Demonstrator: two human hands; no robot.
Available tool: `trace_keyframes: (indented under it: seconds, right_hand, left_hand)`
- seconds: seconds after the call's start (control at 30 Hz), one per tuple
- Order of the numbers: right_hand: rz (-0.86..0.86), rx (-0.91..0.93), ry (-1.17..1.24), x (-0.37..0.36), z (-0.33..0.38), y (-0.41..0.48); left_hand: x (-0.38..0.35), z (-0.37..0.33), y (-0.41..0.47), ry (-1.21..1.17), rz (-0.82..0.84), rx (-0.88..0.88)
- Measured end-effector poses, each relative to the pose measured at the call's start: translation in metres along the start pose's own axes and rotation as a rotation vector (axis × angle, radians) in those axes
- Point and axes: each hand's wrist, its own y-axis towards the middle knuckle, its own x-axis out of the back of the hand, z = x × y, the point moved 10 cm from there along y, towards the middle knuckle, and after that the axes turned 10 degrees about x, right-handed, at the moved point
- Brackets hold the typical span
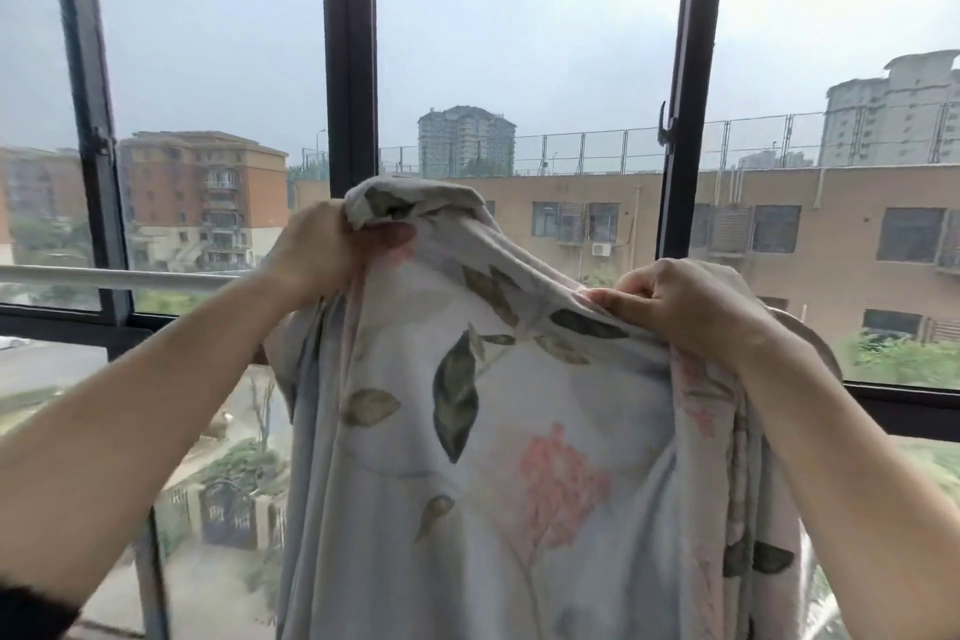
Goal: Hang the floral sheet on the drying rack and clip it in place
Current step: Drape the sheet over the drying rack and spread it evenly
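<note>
Grip: L hand (322,250) clutches floral sheet (493,431) top (bunched) | R hand (691,307) pinches edge, lower | rest hangs below

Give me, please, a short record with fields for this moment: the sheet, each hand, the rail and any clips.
sheet: floral sheet, bunched along its top, hanging down in front of the window
left hand: left hand grips the raised upper left bunch
right hand: right hand pinches the top edge, lower than the left
rail: white rail, horizontal, left of the sheet; cannot tell whether the sheet lies over it
clips: none in view
</note>
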Motion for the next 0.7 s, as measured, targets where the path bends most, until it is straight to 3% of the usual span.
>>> trace_keyframes:
  seconds: [0.23,0.7]
  right_hand:
    - [-0.023,-0.015,-0.045,0.002,-0.004,-0.002]
    - [0.138,-0.152,-0.209,-0.003,-0.006,0.01]
  left_hand:
    - [-0.031,0.005,0.022,0.536,0.026,0.02]
    - [-0.029,0.014,0.027,0.601,0.044,0.157]
